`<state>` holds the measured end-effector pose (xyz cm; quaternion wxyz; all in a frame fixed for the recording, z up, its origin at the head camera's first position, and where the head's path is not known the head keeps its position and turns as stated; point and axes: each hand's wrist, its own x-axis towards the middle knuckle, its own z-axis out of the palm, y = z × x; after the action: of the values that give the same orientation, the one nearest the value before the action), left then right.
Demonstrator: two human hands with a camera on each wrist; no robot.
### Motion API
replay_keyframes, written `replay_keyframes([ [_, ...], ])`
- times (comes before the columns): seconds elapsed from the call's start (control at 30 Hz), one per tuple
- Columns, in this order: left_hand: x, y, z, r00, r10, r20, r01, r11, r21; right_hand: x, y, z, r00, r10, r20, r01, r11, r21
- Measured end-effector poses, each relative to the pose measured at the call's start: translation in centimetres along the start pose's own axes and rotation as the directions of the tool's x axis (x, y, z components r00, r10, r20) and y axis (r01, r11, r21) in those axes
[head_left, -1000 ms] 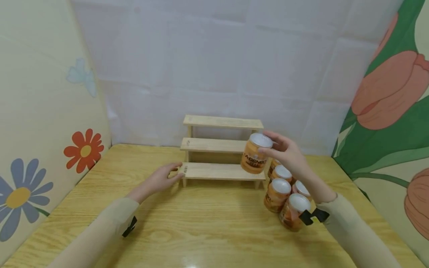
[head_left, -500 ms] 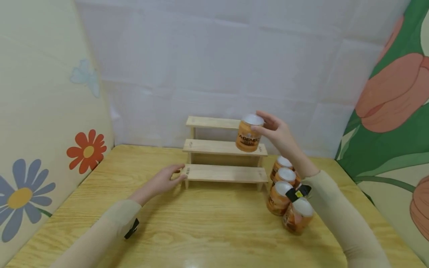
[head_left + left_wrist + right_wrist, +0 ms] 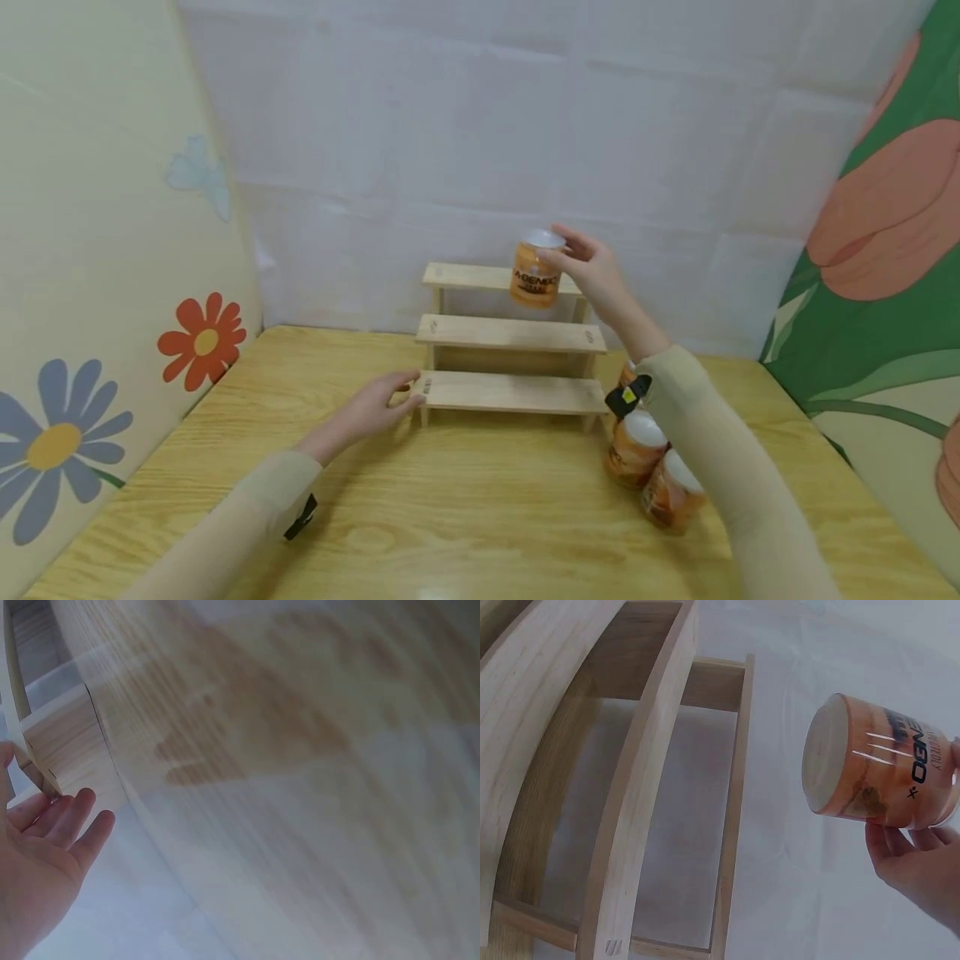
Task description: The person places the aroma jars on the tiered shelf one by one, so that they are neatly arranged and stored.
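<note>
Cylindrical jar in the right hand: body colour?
Orange cylindrical jar with dark lettering; shows best in the right wrist view.

Hanging a creased whitish sheet (image 3: 420, 125) across the back, and standing a cream wall (image 3: 82, 225) at left, painted with a red flower (image 3: 202, 342), a blue-grey flower (image 3: 54, 447) and a pale butterfly (image 3: 198, 177). Showing large pink tulips (image 3: 892, 217) and green leaves (image 3: 892, 329) at right. Spreading a yellow wood-grain tabletop (image 3: 465, 517) below, catching a small glare (image 3: 437, 593) at the near edge.
</note>
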<state>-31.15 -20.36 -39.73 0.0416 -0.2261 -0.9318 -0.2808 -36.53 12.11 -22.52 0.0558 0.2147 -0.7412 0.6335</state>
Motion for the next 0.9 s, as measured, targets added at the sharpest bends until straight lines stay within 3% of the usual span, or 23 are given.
replay_keyframes([
  [0.57, -0.2, 1.0, 0.7, 1.0, -0.005, 0.002, 0.005, 1.0, 0.005, 4.7, 2.4, 2.8, 1.0, 0.005, -0.021, -0.004, 0.997, 0.072],
  [0.9, -0.5, 1.2, 1.1, 1.0, -0.006, 0.002, 0.006, 1.0, 0.002, 5.6, 4.1, 3.8, 1.0, 0.018, -0.011, -0.017, 0.998, 0.064],
])
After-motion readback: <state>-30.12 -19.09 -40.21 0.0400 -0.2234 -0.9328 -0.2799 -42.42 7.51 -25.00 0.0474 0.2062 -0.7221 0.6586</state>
